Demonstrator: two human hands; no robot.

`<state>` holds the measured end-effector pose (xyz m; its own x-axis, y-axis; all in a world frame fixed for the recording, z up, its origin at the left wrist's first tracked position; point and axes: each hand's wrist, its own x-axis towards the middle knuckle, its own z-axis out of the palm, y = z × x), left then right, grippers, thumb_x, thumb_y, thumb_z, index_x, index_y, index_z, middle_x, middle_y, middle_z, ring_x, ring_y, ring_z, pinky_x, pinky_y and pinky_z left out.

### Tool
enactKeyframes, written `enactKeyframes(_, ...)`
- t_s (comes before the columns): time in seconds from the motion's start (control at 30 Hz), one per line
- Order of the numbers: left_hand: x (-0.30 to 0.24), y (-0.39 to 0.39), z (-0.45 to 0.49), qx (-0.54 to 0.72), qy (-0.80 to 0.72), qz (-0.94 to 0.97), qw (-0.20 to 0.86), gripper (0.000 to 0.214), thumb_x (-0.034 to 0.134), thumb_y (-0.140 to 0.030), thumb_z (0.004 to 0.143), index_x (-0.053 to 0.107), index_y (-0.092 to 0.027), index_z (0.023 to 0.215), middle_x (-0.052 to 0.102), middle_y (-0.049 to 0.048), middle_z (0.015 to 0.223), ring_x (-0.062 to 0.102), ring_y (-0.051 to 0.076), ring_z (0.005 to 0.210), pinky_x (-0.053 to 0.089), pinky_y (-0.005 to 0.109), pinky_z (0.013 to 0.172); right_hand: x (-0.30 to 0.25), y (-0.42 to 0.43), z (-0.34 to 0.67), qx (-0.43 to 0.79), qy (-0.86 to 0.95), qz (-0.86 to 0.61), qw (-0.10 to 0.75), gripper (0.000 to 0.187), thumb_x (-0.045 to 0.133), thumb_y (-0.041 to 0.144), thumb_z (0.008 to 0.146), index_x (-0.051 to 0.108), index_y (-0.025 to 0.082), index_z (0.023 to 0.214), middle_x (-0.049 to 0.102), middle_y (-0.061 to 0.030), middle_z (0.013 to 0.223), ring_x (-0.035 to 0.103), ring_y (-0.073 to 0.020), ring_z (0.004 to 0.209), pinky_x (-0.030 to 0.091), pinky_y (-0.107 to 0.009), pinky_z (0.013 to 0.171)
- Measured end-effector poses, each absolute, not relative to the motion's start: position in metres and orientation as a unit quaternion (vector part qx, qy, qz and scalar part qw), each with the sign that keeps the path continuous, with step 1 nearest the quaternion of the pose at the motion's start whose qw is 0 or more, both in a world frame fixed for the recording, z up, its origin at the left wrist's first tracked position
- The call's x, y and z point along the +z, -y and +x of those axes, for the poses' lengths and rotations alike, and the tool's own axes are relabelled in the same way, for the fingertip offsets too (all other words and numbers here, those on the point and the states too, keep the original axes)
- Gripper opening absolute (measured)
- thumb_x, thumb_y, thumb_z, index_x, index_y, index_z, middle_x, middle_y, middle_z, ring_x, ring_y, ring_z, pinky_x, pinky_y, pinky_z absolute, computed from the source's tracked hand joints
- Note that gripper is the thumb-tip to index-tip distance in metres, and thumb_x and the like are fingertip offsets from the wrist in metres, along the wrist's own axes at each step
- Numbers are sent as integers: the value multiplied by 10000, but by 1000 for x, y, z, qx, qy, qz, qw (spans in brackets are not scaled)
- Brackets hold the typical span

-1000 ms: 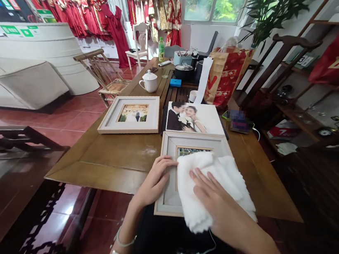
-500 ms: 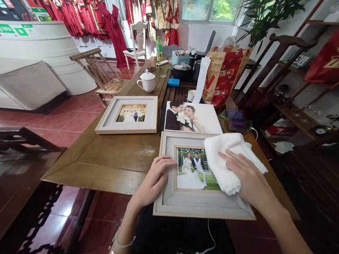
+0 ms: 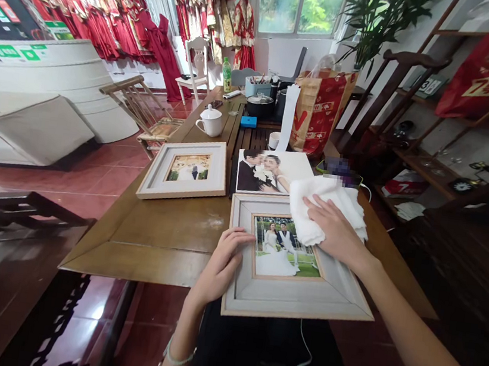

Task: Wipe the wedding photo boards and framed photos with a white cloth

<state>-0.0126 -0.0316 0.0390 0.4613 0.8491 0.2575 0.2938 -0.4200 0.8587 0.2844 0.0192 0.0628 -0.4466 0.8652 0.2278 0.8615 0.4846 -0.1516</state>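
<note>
A light grey picture frame [image 3: 301, 302] with a wedding photo [image 3: 283, 248] in it rests at the table's near edge and juts out past it. My left hand [image 3: 223, 263] grips the frame's left side, fingers bent over the border. My right hand [image 3: 332, 230] presses a bunched white cloth [image 3: 330, 195] onto the upper right of the frame, covering that corner. Left of it lies a second pale frame [image 3: 222, 175] with a smaller photo. Just behind, an unframed photo print [image 3: 303, 168] of a couple lies flat, partly under the cloth.
The wooden table [image 3: 166, 227] also bears a lidded white mug [image 3: 211, 122], a blue box [image 3: 248, 122], a small white cup [image 3: 274, 140] and a red-and-brown paper bag [image 3: 319, 112]. A phone-like object [image 3: 340, 170] with a cable lies at the right. Shelves stand further right.
My right hand and the cloth have slid up and left over the frame's upper right. My left hand keeps its place on the frame. The view has shifted slightly.
</note>
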Motion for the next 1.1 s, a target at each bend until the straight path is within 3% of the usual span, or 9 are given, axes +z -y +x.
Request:
enactKeyframes(0.17, 40, 31, -12, 358, -379, 762, 385, 394, 356, -119, 941, 552, -256, 1254, 556, 65, 1309, 317, 248, 1353, 256, 507, 1153, 73, 36, 289, 117, 867, -472, 104, 445, 489, 56, 701, 629, 184, 1104, 475, -90, 1459, 305, -298, 1405, 268, -565, 1136)
enactKeyframes(0.3, 40, 31, -12, 357, -376, 765, 382, 396, 350, -123, 943, 552, -263, 1254, 557, 62, 1308, 314, 248, 1354, 259, 509, 1150, 85, 92, 309, 199, 860, -463, 81, 687, 492, 58, 741, 495, 296, 1385, 467, -11, 1462, 390, -290, 1357, 401, -477, 1090)
enactKeyframes(0.43, 40, 30, -12, 358, -375, 767, 378, 392, 352, -131, 946, 556, -263, 1254, 554, 67, 1310, 316, 252, 1349, 267, 514, 1141, 94, 108, 322, 240, 838, -481, 87, 621, 539, 147, 805, 501, 392, 1374, 558, 24, 1384, 556, -286, 1224, 498, -389, 1002)
enactKeyframes(0.57, 40, 30, -12, 359, -374, 767, 379, 382, 363, -134, 945, 560, -258, 1247, 558, 68, 1304, 321, 252, 1345, 270, 506, 1139, 90, 65, 309, 168, 809, -554, 98, 521, 533, 221, 820, 549, 278, 1338, 581, -59, 1364, 565, -308, 1210, 469, -465, 1008)
enactKeyframes(0.73, 40, 31, -12, 352, -374, 769, 380, 396, 355, -125, 943, 550, -261, 1259, 555, 62, 1307, 303, 241, 1352, 249, 500, 1151, 72, 0, 286, 34, 805, -571, 161, 585, 509, 239, 826, 427, 107, 1390, 534, -185, 1385, 411, -311, 1347, 347, -522, 1092)
enactKeyframes(0.9, 41, 31, -12, 351, -376, 764, 389, 384, 355, -140, 948, 557, -260, 1253, 551, 65, 1314, 299, 246, 1357, 250, 504, 1151, 64, -18, 282, 1, 817, -559, 143, 625, 458, 109, 805, 398, 149, 1425, 409, -152, 1497, 259, -300, 1424, 274, -564, 1117)
enactKeyframes(1.1, 42, 30, -12, 354, -380, 761, 388, 376, 362, -145, 952, 554, -262, 1254, 560, 64, 1303, 311, 247, 1352, 250, 503, 1152, 66, 13, 281, 25, 857, -509, 77, 775, 446, 27, 664, 422, 176, 1424, 445, -100, 1477, 309, -248, 1407, 246, -563, 1136)
